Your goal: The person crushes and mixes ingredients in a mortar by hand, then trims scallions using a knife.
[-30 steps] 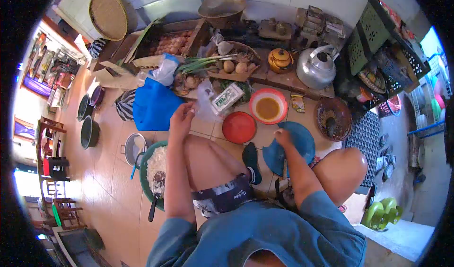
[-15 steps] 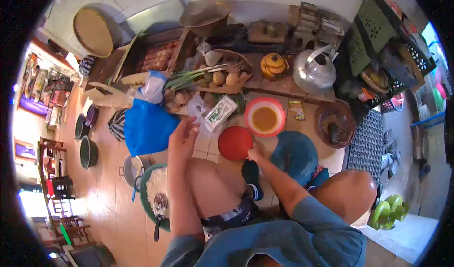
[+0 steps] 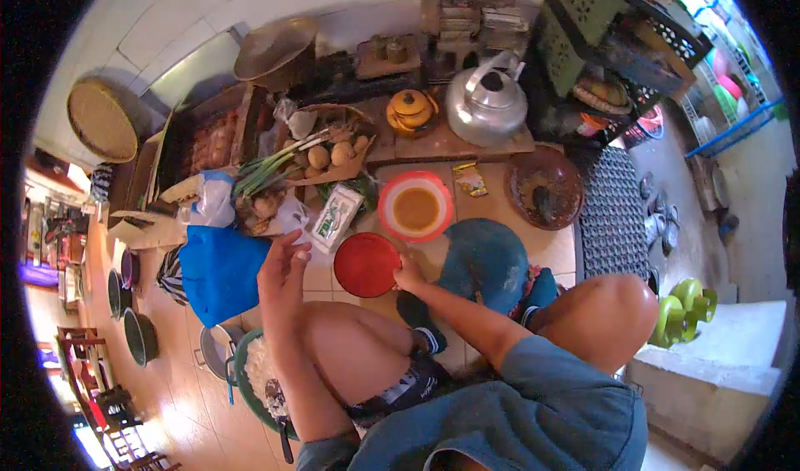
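Note:
My right hand (image 3: 408, 273) has its fingers closed on the right rim of a red plate (image 3: 365, 265) low over the floor. My left hand (image 3: 285, 273) is raised left of the plate, fingers apart and holding nothing, near a blue bag (image 3: 218, 273). Behind the plate lies a white and green packet (image 3: 336, 217). A red-rimmed bowl with yellow-brown liquid (image 3: 416, 207) stands behind and to the right. The blue round board (image 3: 492, 263) is on the floor to the right of my right hand.
At the back are a kettle (image 3: 487, 100), a yellow pot (image 3: 411, 112) and a basket of potatoes and green onions (image 3: 337, 156). A stone mortar (image 3: 544, 189) stands right. A green basin of rice (image 3: 257, 371) is beside my left leg.
My right hand has moved left from the blue board to the red plate and taken hold of its rim. My left hand remains raised with its fingers spread. The view has turned rightward.

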A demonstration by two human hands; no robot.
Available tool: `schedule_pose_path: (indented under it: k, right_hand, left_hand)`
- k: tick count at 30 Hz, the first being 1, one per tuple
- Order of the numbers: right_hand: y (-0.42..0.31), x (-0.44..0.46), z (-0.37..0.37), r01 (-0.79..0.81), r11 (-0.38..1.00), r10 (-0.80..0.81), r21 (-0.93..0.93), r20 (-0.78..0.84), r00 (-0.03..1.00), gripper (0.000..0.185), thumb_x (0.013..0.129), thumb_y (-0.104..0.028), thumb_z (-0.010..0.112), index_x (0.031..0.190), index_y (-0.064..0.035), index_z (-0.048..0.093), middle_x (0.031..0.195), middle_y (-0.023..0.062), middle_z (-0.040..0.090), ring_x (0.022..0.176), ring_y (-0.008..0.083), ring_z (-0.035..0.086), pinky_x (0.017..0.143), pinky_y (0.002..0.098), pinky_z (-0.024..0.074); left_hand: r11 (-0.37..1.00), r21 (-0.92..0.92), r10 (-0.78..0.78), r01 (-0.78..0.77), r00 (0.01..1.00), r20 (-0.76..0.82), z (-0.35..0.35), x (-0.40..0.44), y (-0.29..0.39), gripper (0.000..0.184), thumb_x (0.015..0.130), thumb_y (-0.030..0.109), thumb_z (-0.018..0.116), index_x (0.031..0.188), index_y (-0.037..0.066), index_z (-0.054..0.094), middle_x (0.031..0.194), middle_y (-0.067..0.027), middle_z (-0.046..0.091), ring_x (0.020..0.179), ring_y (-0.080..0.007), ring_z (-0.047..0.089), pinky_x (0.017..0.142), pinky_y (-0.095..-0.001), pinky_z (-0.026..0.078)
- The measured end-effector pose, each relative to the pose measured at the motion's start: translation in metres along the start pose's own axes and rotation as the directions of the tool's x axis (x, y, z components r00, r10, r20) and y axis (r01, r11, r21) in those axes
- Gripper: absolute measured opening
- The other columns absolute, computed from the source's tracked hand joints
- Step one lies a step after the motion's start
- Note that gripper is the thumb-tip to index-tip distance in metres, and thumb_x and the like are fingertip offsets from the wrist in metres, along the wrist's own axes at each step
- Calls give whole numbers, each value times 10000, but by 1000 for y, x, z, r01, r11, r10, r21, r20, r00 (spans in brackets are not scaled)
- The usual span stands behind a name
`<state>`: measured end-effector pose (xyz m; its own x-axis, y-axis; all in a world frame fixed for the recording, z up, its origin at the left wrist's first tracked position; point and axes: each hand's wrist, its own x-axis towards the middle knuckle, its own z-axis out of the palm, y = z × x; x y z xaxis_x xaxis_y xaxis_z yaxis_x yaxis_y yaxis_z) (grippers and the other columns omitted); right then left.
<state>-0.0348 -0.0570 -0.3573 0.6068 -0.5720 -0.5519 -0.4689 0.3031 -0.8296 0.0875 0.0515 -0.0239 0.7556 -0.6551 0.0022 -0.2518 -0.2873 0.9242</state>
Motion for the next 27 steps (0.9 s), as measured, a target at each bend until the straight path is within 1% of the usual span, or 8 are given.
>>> schedule_pose_path:
  k: [3, 6, 13, 17, 20, 23, 25, 27]
  right_hand:
    - [-34, -38, -25, 94, 995, -90, 39, -92, 992, 372, 797, -37, 474, 1166, -46, 432, 713, 131, 611, 476, 198, 605, 394, 299, 493]
    - [-26, -45, -48, -7, 999, 14, 46, -152, 988, 372, 794, -50, 476, 1164, -41, 440, 705, 128, 613, 501, 209, 616, 412, 306, 502]
    - [28, -46, -124, 345, 939, -307, 6, -438, 845, 287, 773, -101, 518, 1045, -10, 506, 771, 161, 620, 547, 267, 633, 462, 351, 516]
    - [21, -84, -175, 137, 987, -162, -87, -569, 806, 341, 746, -105, 580, 1061, -10, 493, 838, 168, 617, 564, 282, 636, 466, 350, 520]
    - [48, -89, -208, 64, 963, -215, -262, -603, 769, 360, 740, -87, 599, 1071, -9, 479, 869, 166, 616, 572, 286, 638, 451, 353, 521]
    - [90, -49, -221, 17, 985, 88, 170, -589, 803, 344, 737, -114, 606, 1054, -26, 506, 880, 159, 623, 598, 274, 637, 494, 357, 515]
    - [71, -64, -229, -52, 862, 367, 503, -551, 749, 315, 730, -198, 616, 1010, -59, 573, 824, 141, 643, 648, 235, 637, 616, 347, 507]
    - [60, -70, -237, -25, 810, 409, 586, -534, 740, 333, 735, -203, 619, 1021, -42, 559, 829, 161, 639, 626, 259, 634, 589, 355, 510]
  left_hand:
    - [997, -37, 69, -68, 997, 26, 10, -11, 9, 287, 869, 113, 517, 1131, -5, 521, 934, -109, 617, 854, -137, 565, 764, -264, 444]
    - [993, -41, 116, -114, 991, 62, 23, -23, 24, 281, 871, 102, 510, 1131, -5, 523, 938, -106, 614, 857, -136, 563, 763, -259, 444]
    - [968, -8, 249, -250, 967, -62, 38, -51, 49, 277, 871, 86, 509, 1128, -18, 527, 1006, -117, 601, 896, -151, 574, 742, -243, 441]
    - [943, -47, 332, -331, 943, 8, 36, -87, 84, 284, 868, 62, 501, 1137, -27, 514, 1020, -116, 595, 920, -165, 575, 802, -268, 454]
    - [908, -24, 417, -417, 909, -25, 40, -115, 114, 289, 857, 45, 495, 1137, -23, 514, 1020, -112, 596, 912, -165, 576, 809, -277, 452]
    - [894, 64, 447, -444, 893, -50, 36, -128, 115, 318, 839, 39, 498, 1152, -13, 508, 1009, -119, 603, 912, -182, 581, 828, -299, 448]
    - [892, 134, 444, -431, 891, -92, 37, -134, 112, 342, 836, 64, 510, 1169, -9, 496, 999, -119, 608, 901, -192, 586, 839, -315, 446]
    - [911, 135, 406, -390, 907, -117, 37, -135, 103, 383, 834, 102, 524, 1199, -2, 470, 1048, -135, 586, 947, -205, 570, 861, -331, 434]
